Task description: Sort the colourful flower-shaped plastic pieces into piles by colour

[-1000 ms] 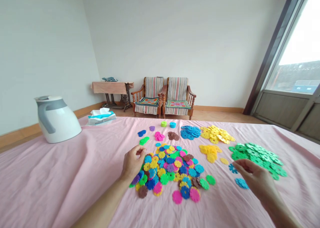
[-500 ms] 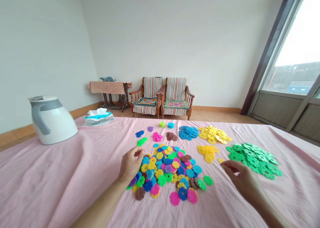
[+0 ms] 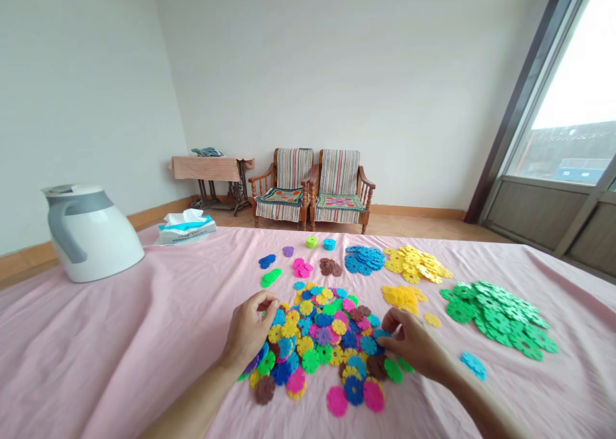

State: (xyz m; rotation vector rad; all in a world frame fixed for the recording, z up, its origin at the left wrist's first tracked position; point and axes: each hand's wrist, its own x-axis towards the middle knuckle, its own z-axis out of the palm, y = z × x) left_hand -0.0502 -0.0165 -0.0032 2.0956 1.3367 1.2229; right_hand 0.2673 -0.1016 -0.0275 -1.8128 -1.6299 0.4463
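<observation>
A mixed pile of notched plastic discs (image 3: 323,336) in many colours lies on the pink cloth. At its left edge is my left hand (image 3: 253,327), thumb and fingertips pinched together; what they hold, if anything, is too small to name. My right hand (image 3: 409,343) reaches the pile's right edge, its thumb and finger closed on a blue disc (image 3: 382,334). Light blue discs (image 3: 473,365) lie apart on the cloth, right of my right forearm. Behind that hand are a loose yellow disc (image 3: 432,319), a small yellow group (image 3: 403,298) and a large green heap (image 3: 505,317).
Farther back are a blue heap (image 3: 364,259), a yellow heap (image 3: 418,263), brown discs (image 3: 330,267), pink discs (image 3: 303,267) and other small groups. A white kettle (image 3: 99,240) and a tissue box (image 3: 187,228) stand at the left. Two chairs (image 3: 339,195) stand beyond the cloth.
My right hand has moved left from beside the yellow and green discs to the mixed pile. Light blue discs now show at the right. My left hand stays at the pile's left edge.
</observation>
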